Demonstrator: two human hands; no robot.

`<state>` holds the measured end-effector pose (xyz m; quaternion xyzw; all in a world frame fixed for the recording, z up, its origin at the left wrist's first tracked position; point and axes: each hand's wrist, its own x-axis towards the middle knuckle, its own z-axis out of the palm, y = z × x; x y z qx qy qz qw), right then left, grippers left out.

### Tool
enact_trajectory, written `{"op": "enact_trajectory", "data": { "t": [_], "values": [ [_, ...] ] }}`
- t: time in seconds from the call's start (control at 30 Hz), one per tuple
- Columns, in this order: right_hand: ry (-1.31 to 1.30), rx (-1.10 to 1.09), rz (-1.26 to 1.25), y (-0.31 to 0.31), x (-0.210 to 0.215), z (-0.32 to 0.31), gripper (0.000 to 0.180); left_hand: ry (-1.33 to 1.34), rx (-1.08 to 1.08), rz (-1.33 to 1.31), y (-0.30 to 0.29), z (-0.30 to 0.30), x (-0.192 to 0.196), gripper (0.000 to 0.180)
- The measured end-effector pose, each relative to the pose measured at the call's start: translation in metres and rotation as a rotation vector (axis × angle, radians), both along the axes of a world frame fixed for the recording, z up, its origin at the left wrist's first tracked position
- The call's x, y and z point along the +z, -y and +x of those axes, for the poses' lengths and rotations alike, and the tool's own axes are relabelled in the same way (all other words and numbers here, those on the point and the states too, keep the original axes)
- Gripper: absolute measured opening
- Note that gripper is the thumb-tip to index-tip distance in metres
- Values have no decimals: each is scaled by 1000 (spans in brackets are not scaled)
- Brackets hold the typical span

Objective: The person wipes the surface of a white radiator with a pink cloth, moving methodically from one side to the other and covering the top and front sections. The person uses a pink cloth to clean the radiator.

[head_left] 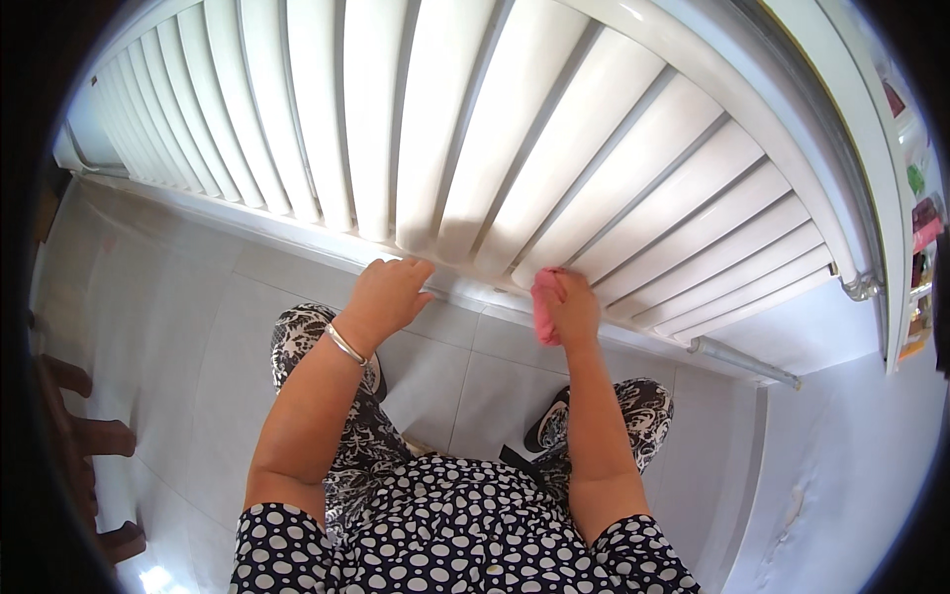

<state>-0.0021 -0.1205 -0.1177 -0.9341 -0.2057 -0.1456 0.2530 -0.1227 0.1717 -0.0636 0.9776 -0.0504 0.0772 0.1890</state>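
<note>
A white radiator (465, 119) with many upright columns spans the space in front of me. My right hand (576, 309) is closed around a crumpled pink cloth (545, 309), close against the radiator's lower edge. Part of the cloth is hidden under the fingers. Further left, my left hand (392, 293) is near the bottom ends of the columns, its fingers bent and the thumb apart from them. Nothing shows in it. Whether its fingertips touch the radiator, I cannot tell. A silver bangle (346, 344) circles the left wrist.
Grey floor tiles (228, 327) lie below, with my knees and feet close to the radiator. A metal pipe (744, 362) leaves its lower right end. Brown wooden furniture legs (104, 438) stand at the left. Shelves with colourful items (922, 228) are at the far right.
</note>
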Motion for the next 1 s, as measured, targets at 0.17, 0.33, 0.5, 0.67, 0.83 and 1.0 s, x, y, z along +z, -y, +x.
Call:
{"op": "enact_trajectory", "data": {
  "t": [0.17, 0.33, 0.5, 0.67, 0.83, 1.0],
  "values": [
    [465, 65, 180, -1, 131, 9, 27, 29, -7, 12, 4, 1, 1, 34],
    [913, 14, 212, -14, 264, 4, 31, 45, -15, 13, 1, 0, -7, 32],
    [996, 37, 110, -36, 272, 26, 31, 77, -21, 25, 2, -1, -8, 30],
    [903, 27, 98, -48, 235, 25, 34, 9, -21, 44, 5, -4, -3, 33],
    [825, 130, -42, -48, 197, 18, 30, -14, -24, 54, 6, -5, -2, 32],
    [702, 176, -151, -47, 145, 12, 22, -33, -24, 82, 9, -6, 5, 32]
  ]
}}
